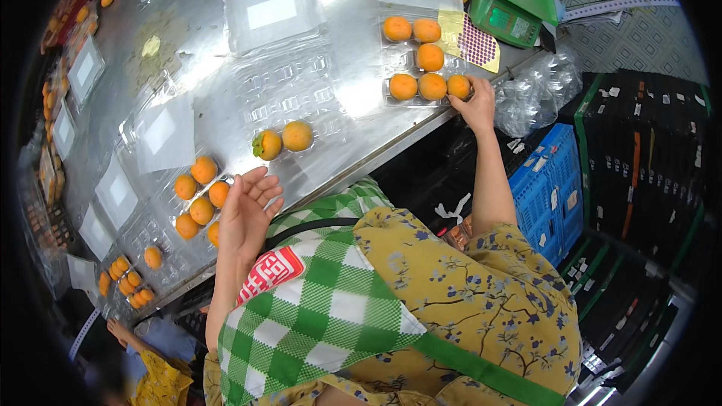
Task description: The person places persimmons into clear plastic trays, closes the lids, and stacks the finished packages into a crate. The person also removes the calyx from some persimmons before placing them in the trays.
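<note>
At the right, my right hand (478,107) has thumb and fingers around an orange persimmon (458,86) at the near corner of a clear plastic tray (398,57). Several more persimmons (432,86) sit in that tray. My left hand (248,208) is raised palm up near the table edge, fingers apart and holding nothing. Just beyond it, a second clear tray (285,87) holds two persimmons, one with its green calyx (258,145) showing. Left of my left hand, several persimmons (201,210) fill part of another tray, which my hand partly hides.
A green digital scale (502,14) stands at the table's far right, beside a yellow sheet of purple round stickers (479,42). Lids with white labels (272,14) lie across the metal table (361,22). Blue crates (550,186) stand below right. Another person's hand (117,331) shows lower left.
</note>
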A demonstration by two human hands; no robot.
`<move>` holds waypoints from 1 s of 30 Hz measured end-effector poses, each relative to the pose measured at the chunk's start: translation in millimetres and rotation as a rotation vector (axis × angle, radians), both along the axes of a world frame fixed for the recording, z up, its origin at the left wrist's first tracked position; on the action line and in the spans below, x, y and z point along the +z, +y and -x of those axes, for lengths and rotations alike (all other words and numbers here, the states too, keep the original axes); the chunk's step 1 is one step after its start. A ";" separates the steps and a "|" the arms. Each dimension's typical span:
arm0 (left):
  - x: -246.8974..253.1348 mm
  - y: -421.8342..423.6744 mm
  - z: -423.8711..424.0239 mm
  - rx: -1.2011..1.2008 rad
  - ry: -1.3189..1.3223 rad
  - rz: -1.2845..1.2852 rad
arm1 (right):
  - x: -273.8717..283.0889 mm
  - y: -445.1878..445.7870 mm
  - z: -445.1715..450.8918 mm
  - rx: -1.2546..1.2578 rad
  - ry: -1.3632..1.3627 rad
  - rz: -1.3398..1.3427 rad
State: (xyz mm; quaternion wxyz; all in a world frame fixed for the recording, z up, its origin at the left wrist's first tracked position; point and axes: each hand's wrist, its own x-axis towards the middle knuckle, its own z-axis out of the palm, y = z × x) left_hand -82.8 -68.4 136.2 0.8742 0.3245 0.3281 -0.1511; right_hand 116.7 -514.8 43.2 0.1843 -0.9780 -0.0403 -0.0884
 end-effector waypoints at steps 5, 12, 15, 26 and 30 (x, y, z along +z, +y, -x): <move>-1.7 3.8 0.5 -0.003 -0.012 0.020 | -0.7 -8.2 -3.7 0.091 0.033 0.028; -7.7 11.2 8.4 0.122 0.030 -0.033 | 36.9 34.4 -2.2 0.005 -0.113 0.003; -10.5 12.5 11.6 0.195 0.047 -0.046 | 49.1 103.7 14.3 0.143 -0.159 -0.189; -7.7 15.1 18.3 0.287 0.050 -0.111 | 23.3 299.2 86.4 0.835 0.025 -0.231; -10.3 15.6 18.5 0.289 0.041 -0.102 | 21.0 320.9 85.1 0.878 0.026 -0.057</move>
